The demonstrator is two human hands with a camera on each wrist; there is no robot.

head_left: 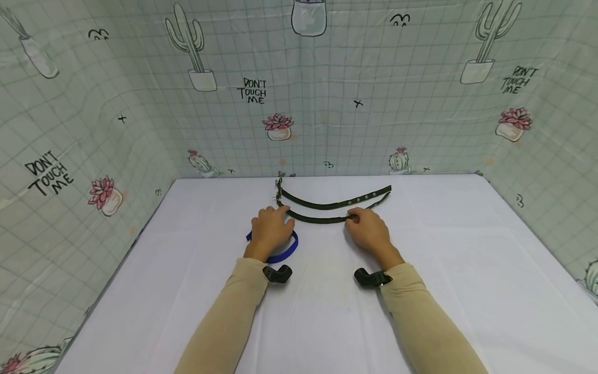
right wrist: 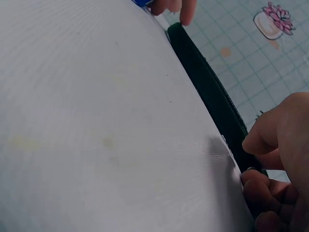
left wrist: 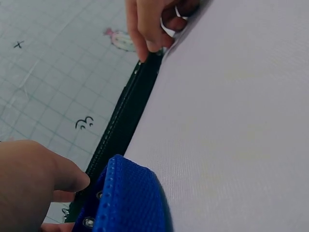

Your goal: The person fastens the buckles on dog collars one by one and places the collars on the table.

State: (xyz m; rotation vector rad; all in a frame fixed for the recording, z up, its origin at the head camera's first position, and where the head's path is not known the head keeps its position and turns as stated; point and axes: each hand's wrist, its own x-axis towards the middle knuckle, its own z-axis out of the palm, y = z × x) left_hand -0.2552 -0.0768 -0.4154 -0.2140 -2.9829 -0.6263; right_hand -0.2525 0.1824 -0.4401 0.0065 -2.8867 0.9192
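A long dark green strap (head_left: pixel 320 221) with metal eyelets lies bowed in two runs at the back of the white table. My left hand (head_left: pixel 271 231) pinches the front run near its left end, where a small chain (head_left: pixel 279 191) shows. Toward the right end, my right hand (head_left: pixel 369 231) grips the same run between thumb and fingers; the right wrist view shows the strap (right wrist: pixel 207 87) stretching between both hands. A curled blue strap (head_left: pixel 287 253) sits under my left hand, partly hidden by it. In the left wrist view, metal eyelets show on this blue strap (left wrist: pixel 137 198).
The table (head_left: pixel 322 311) is covered with a white cloth. A patterned curtain (head_left: pixel 327 78) with cactus drawings rises behind its back edge and along both sides. Each wrist carries a black camera mount (head_left: pixel 279 274).
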